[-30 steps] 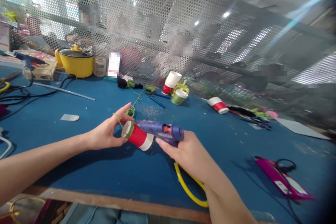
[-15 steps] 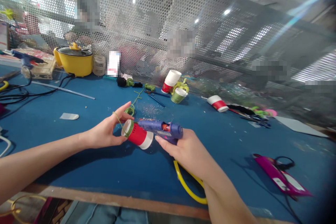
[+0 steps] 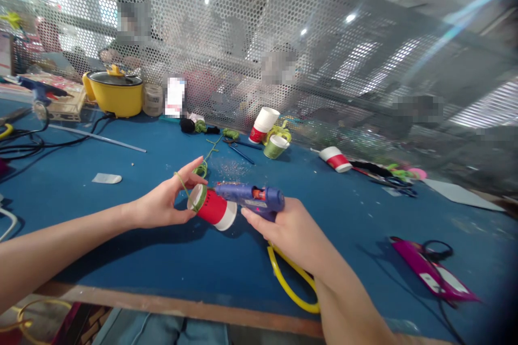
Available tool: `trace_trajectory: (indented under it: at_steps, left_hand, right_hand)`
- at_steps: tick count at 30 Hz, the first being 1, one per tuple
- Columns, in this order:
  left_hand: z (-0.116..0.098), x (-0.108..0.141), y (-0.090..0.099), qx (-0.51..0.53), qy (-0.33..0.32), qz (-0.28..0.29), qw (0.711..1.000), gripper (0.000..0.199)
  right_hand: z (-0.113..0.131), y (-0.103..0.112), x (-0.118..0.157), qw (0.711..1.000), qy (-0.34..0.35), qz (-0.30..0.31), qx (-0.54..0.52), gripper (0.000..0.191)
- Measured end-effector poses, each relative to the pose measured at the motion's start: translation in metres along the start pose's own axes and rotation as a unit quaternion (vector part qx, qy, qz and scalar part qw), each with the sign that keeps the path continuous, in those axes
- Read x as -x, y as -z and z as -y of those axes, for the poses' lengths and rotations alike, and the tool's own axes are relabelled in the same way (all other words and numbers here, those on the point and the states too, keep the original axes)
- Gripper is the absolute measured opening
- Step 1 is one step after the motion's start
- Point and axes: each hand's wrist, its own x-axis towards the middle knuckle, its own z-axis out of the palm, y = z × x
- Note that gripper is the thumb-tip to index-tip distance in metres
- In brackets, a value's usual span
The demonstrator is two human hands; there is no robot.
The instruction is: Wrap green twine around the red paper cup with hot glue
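My left hand grips a red and white paper cup by its rim end, tilted on its side above the table. Green yarn is wound round that end of the cup, and a strand loops over my left fingers. In my right hand is a blue hot glue gun, its nozzle pointing left at the wound yarn. Whether the tip touches the cup I cannot tell. The yarn runs on to a small loose coil behind my left fingers.
A yellow electric pot, a jar and a phone stand at the back left. Further right are a green cup and a lying red-banded cup. A yellow tube curves by my right wrist; a purple packet lies right.
The glue gun in my right hand has shifted slightly to the right. My left hand and the cup stay almost where they were.
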Motion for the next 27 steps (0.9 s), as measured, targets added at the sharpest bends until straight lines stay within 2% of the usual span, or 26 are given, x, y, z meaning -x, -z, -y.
trace_trajectory:
  at_steps: [8, 19, 27]
  left_hand:
    - [-0.0001, 0.0005, 0.0005, -0.017, -0.01, 0.007, 1.0, 0.089]
    - [-0.002, -0.0003, -0.0011, -0.013, -0.008, 0.002, 1.0, 0.09]
    - [0.0036, -0.0004, 0.0002, 0.031, 0.019, -0.006, 0.999, 0.091]
  right_hand:
    - [-0.0023, -0.0038, -0.0019, 0.999, 0.014, -0.019, 0.028, 0.018]
    - [-0.0039, -0.0014, -0.0005, 1.0, 0.01, 0.001, 0.007, 0.018]
    - [-0.0029, -0.0007, 0.0038, 1.0, 0.0, 0.017, -0.014, 0.016]
